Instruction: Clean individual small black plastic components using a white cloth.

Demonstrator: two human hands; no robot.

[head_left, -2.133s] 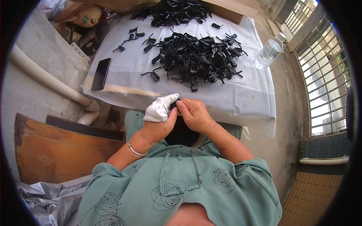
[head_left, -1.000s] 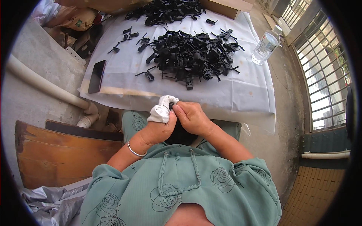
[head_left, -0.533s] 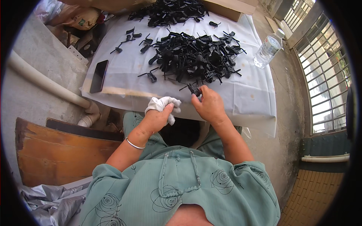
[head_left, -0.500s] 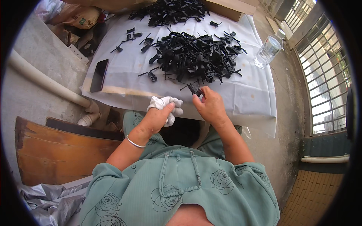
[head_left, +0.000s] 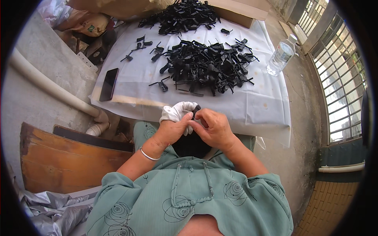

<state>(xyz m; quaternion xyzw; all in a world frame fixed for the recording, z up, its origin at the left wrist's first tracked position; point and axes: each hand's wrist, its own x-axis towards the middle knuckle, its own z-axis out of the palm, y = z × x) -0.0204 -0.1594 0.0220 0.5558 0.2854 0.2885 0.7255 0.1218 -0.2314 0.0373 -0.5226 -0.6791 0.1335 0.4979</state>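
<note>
My left hand (head_left: 174,121), its fingers in a white glove and its thumb bare, is closed around a small black plastic part (head_left: 196,109). My right hand (head_left: 215,126) is bare and pinches at that same part, thumb and fingertips against it. Most of the part lies hidden behind my fingers. Both hands meet just off the table's near edge, above my lap. Beyond them rises a heap of similar black plastic parts (head_left: 206,65) with thin arms sticking out. One loose black part (head_left: 163,85) lies left of the heap.
A second black heap (head_left: 183,17) and a cardboard box (head_left: 232,15) stand at the back of the white-covered table (head_left: 260,114). A dark phone (head_left: 109,84) lies on the left, a water bottle (head_left: 281,55) stands on the right. Several loose parts (head_left: 138,46) lie at the far left.
My right hand has come back from the heap's near edge to my left hand, bringing a black part. My left hand, with no part showing in it before, now grips that part.
</note>
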